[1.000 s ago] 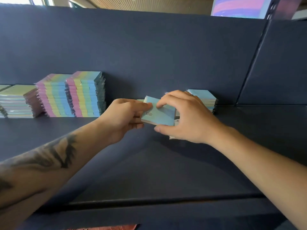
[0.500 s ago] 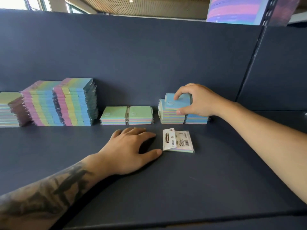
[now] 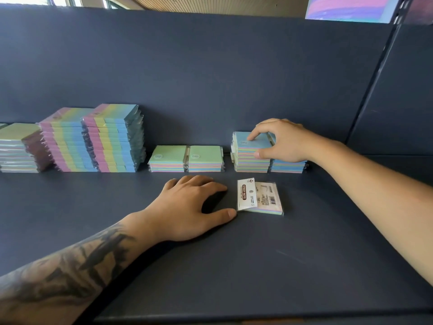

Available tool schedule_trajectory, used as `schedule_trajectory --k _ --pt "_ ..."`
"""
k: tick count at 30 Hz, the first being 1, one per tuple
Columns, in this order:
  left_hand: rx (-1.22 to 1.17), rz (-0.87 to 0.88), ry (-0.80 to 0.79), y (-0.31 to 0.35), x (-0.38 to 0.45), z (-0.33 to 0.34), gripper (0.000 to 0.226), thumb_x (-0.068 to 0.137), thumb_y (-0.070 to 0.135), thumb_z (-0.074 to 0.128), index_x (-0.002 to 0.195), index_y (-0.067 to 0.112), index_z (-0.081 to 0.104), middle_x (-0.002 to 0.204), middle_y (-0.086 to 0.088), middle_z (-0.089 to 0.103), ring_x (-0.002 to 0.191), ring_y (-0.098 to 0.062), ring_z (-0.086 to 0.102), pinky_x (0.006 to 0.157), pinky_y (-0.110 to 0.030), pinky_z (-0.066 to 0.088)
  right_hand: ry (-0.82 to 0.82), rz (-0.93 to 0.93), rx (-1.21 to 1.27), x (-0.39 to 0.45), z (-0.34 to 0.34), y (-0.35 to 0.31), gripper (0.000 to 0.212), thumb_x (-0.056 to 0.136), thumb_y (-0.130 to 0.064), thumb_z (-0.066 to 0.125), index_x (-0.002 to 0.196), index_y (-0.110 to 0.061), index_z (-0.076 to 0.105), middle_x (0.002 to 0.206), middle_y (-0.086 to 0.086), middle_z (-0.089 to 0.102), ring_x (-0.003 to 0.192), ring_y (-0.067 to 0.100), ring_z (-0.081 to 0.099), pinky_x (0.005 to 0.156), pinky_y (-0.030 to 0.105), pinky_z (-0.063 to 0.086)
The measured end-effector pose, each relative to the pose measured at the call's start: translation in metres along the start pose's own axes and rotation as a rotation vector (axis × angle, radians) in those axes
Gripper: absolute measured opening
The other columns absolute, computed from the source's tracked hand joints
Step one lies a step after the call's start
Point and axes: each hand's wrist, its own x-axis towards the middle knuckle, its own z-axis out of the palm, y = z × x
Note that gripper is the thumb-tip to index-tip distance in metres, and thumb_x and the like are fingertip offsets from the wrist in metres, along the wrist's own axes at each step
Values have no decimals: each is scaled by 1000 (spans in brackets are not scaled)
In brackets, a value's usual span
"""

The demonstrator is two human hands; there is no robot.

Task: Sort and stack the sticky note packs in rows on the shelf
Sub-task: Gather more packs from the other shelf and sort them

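1. The right hand (image 3: 284, 141) reaches to the back of the dark blue shelf (image 3: 257, 266) and pinches the top blue-faced pack (image 3: 254, 140) of a stack, fingertips curled onto its upper face and the thumb pressed against its front edge

2. That pack sits on the taller blue-topped stack of wrapped sticky note packs (image 3: 251, 160), which stands against the dark blue back panel (image 3: 210, 73); a lower blue stack (image 3: 288, 166) touches it on the right, partly hidden under the hand

3. The left hand (image 3: 189, 207) rests palm-down on the shelf, fingers spread and relaxed, holding nothing; the thumb tip lies just beside the lower left corner of a loose pack

4. That loose pack of pastel sticky notes, lying label-side up with a white card reading "STICKY NOTE" (image 3: 259, 195), rests flat on the shelf in front of the blue stacks

5. Two low green-topped stacks (image 3: 185, 158) stand side by side, touching, between the blue stacks and the tall ones to the left

6. Two tall stacks of rainbow-striped packs (image 3: 93, 139) stand side by side farther left, with a shorter green-topped stack with a dark side (image 3: 21, 148) at the left edge
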Motion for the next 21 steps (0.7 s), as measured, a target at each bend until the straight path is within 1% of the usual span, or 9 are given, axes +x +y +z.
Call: schedule_trajectory --k 4,7,9,10,13,16,18,19,21 --pt "-2 -1 6 2 0 -1 77 82 90 34 149 51 37 155 23 36 147 -8 28 121 -42 21 -20 37 -65 -10 -1 -4 48 88 -47 70 133 -53 54 153 -12 44 142 21 36 113 45 25" --pt "-21 0 7 1 2 -3 75 83 89 37 147 50 41 151 24 41 144 -8 33 119 -43 25 83 21 -34 -28 -1 -13 53 88 -42 72 137 -49 53 161 -11 34 148 20 26 116 40 17" --pt "-8 9 -7 1 4 -6 77 79 91 35 144 50 44 147 24 45 139 -10 39 116 -45 31 178 -49 58 -48 2 -22 43 87 -37 74 128 -43 62 152 -11 45 142 19 35 115 37 21" --pt "-2 22 -11 2 6 -9 78 76 92 33 141 50 45 143 23 49 135 -11 43 114 -45 34 180 -92 89 -58 4 -27 37 87 -35 75 122 -40 66 144 -12 52 137 18 42 115 36 27" --pt "-29 104 6 9 13 -15 74 73 87 39 137 52 47 134 19 56 128 -12 51 109 -45 40 -1 -159 137 -86 12 -35 29 84 -41 78 111 -38 71 124 -18 61 122 8 53 110 37 40" --pt "-131 197 31 21 22 -16 67 77 69 57 138 44 54 134 17 60 125 -9 54 108 -41 44 -167 -81 173 -101 22 -32 47 73 -59 80 116 -46 66 122 -22 59 116 2 53 105 33 44" --pt "-225 261 40 27 26 -11 59 79 52 67 136 39 59 131 20 63 121 -4 56 106 -36 45 -182 -47 201 -105 30 -26 58 63 -69 75 117 -49 64 123 -22 58 119 2 53 106 35 44" --pt "-268 282 40 29 28 -7 57 80 46 69 135 39 60 130 21 64 120 -1 58 105 -33 46 -166 -45 231 -107 33 -23 57 62 -70 73 115 -49 64 123 -22 59 119 2 53 106 36 45" --pt "-318 297 72 28 30 2 58 78 44 71 135 39 60 128 21 66 119 -2 60 103 -34 48 -123 -37 303 -109 37 -16 50 65 -65 76 111 -48 66 119 -23 62 114 0 56 103 38 48"
